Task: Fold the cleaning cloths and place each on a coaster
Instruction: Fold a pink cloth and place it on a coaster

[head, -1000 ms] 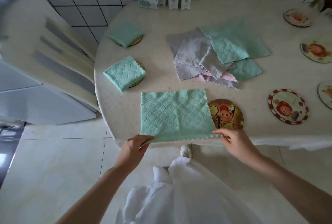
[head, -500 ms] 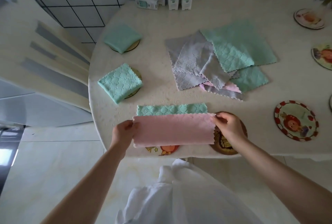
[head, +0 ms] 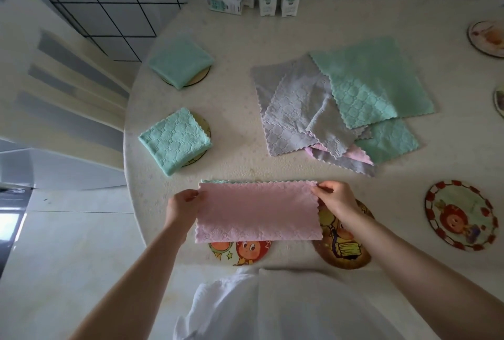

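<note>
A person's left hand [head: 182,203] and right hand [head: 334,197] are pinching, with curled fingers, the far corners of a half-folded pink cleaning cloth [head: 257,211] at the tabletop's [head: 231,94] near edge, partly covering a cartoon coaster [head: 240,252]; a crosswise second fold is probably coming next.

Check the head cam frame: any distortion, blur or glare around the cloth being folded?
Head view: wide-angle distortion bows the wall tile lines and table edge; pink cloth, left hand and right hand are sharp at centre; the top-right coaster looks soft and washed out; light is soft, no hard shadows.
</note>
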A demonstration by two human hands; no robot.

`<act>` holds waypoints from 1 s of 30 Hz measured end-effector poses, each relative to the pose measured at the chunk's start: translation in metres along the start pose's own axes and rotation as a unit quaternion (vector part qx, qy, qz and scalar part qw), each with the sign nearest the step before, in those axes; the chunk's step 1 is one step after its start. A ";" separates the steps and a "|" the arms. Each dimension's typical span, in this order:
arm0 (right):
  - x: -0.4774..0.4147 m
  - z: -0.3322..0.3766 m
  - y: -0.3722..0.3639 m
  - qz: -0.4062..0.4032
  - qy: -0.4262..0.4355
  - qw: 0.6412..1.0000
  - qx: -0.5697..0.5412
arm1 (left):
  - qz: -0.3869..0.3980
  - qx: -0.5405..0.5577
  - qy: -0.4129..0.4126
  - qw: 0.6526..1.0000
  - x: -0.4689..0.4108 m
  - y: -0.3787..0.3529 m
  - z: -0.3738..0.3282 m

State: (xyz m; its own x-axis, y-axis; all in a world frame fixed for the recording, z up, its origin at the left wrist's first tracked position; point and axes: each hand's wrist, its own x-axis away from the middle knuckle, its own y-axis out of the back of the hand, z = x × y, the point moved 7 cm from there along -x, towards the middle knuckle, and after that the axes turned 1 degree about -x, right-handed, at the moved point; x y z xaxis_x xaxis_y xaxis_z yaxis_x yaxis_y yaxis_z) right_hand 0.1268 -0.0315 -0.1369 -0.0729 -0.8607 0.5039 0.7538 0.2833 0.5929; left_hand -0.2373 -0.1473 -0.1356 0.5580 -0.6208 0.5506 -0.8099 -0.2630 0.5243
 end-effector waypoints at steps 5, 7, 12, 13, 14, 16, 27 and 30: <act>-0.006 0.003 -0.002 0.025 -0.006 0.999 0.043 | 0.005 -0.044 -0.030 0.999 -0.006 0.000 -0.010; -0.007 0.004 -0.002 0.031 -0.006 0.998 0.055 | 0.009 -0.052 -0.025 0.998 -0.009 -0.001 -0.010; -0.005 0.007 -0.002 0.023 -0.003 0.998 0.053 | 0.004 -0.074 -0.001 0.997 -0.014 -0.002 -0.011; -0.005 0.008 -0.002 0.020 -0.002 0.998 0.053 | 0.004 -0.075 0.004 0.997 -0.014 -0.002 -0.010; -0.005 0.008 -0.002 0.016 -0.003 0.998 0.052 | 0.003 -0.076 0.009 0.997 -0.015 -0.003 -0.010; -0.005 0.008 -0.002 0.012 -0.006 0.999 0.051 | -0.004 -0.081 0.013 0.997 -0.015 -0.003 -0.010; 0.066 0.042 0.007 -0.097 0.278 0.947 0.131 | -0.141 -0.178 -0.345 0.911 0.067 -0.015 -0.037; 0.104 0.042 -0.024 -0.019 0.419 0.888 0.189 | 0.025 -0.269 -0.497 0.824 0.109 -0.065 -0.032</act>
State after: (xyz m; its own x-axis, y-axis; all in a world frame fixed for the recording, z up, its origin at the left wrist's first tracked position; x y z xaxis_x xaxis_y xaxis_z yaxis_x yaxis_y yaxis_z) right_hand 0.0740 -0.1100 -0.0728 0.5364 -0.8409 -0.0718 0.4773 0.2321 0.8475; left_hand -0.1179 -0.1748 -0.0888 -0.1146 -0.9899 -0.0839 -0.4802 -0.0187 0.8769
